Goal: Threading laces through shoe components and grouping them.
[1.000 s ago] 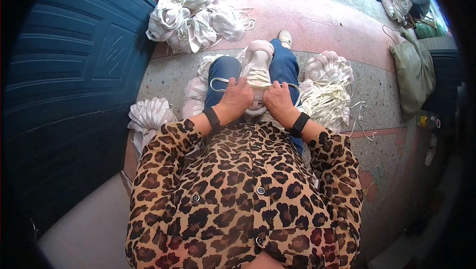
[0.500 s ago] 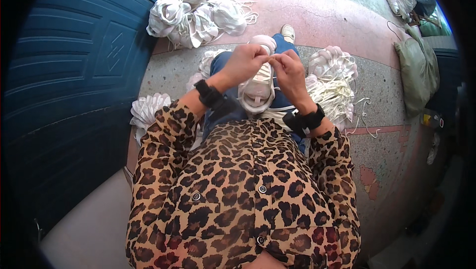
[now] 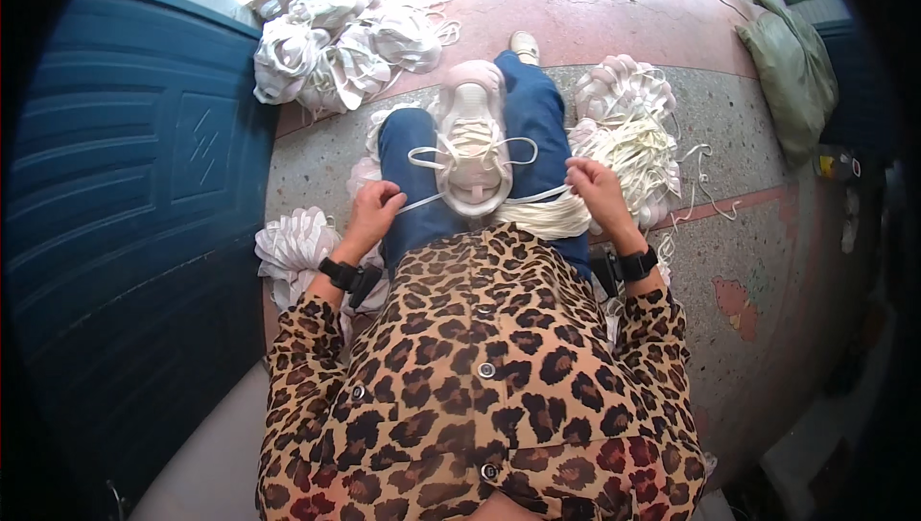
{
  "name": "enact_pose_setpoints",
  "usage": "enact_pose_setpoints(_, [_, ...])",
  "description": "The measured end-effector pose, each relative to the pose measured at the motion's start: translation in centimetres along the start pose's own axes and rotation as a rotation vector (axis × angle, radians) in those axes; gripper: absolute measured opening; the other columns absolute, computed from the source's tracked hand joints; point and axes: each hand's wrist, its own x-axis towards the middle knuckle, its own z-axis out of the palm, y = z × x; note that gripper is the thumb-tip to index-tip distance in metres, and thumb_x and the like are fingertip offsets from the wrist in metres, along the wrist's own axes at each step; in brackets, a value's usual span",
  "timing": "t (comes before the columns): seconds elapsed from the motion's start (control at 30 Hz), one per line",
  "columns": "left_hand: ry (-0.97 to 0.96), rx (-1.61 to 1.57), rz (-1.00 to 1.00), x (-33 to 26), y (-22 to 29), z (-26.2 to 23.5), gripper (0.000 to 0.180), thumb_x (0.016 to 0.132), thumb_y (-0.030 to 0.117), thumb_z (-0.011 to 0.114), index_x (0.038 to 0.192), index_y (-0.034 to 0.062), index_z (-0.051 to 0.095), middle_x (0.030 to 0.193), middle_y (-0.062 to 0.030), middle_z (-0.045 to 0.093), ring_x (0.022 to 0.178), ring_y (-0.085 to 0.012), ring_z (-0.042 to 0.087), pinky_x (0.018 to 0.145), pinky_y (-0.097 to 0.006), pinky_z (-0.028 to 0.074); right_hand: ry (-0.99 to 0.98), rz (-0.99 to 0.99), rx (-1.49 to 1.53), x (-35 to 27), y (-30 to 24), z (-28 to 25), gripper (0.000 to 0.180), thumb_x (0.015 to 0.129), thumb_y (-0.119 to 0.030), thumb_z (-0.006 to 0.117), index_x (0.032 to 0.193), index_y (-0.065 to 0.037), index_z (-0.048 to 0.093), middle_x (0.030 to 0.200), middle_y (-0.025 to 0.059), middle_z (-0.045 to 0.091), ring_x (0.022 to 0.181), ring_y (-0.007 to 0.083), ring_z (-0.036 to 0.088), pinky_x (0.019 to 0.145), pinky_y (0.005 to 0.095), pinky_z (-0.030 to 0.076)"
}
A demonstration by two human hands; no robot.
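A seated person in a leopard-print shirt laces a pale pink sneaker [image 3: 473, 145] resting on the lap, sole away, between denim-clad legs. The left hand [image 3: 372, 216] is closed around 1 end of the white lace [image 3: 422, 201], drawn out to the left; the right hand [image 3: 595, 190] pinches the other end, drawn out to the right across a bundle of spare laces [image 3: 552, 219]. The step in hand appears to be tightening the lacing. More laces [image 3: 633, 142] and heaps of white shoe parts [image 3: 331, 41] lie on the speckled floor [image 3: 729, 262]. Any further pull needs even tension on both ends.
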Motion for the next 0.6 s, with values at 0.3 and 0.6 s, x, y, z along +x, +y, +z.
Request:
enact_pose_setpoints(0.3, [0.110, -0.147, -0.152, -3.7, -4.6, 0.7, 0.027, 0.092, 0.015, 0.057, 0.115, 0.0022, 0.062, 0.107, -0.0171, 0.067, 0.102, -0.0292, 0.064, 0.089, -0.039, 0.050, -0.169, 0.222, 0.117, 12.6, 3.7, 9.1, 0.047, 0.103, -0.041, 0.052, 0.136, -0.008, 0.057, 0.121, 0.0024, 0.064, 0.107, 0.0162, 0.060, 0.092, 0.0334, 0.048])
enact_pose_setpoints(0.6, [0.070, -0.122, -0.225, -8.7, -9.1, 2.4, 0.037, 0.098, 0.027, 0.051, 0.124, 0.0035, 0.061, 0.111, -0.0217, 0.068, 0.108, -0.0400, 0.062, 0.100, -0.047, 0.045, -0.455, 0.232, 0.213, 15.2, 3.2, 13.0, 0.071, 0.098, -0.061, 0.050, 0.137, -0.002, 0.058, 0.126, 0.0103, 0.066, 0.109, 0.0242, 0.066, 0.095, 0.0397, 0.052])
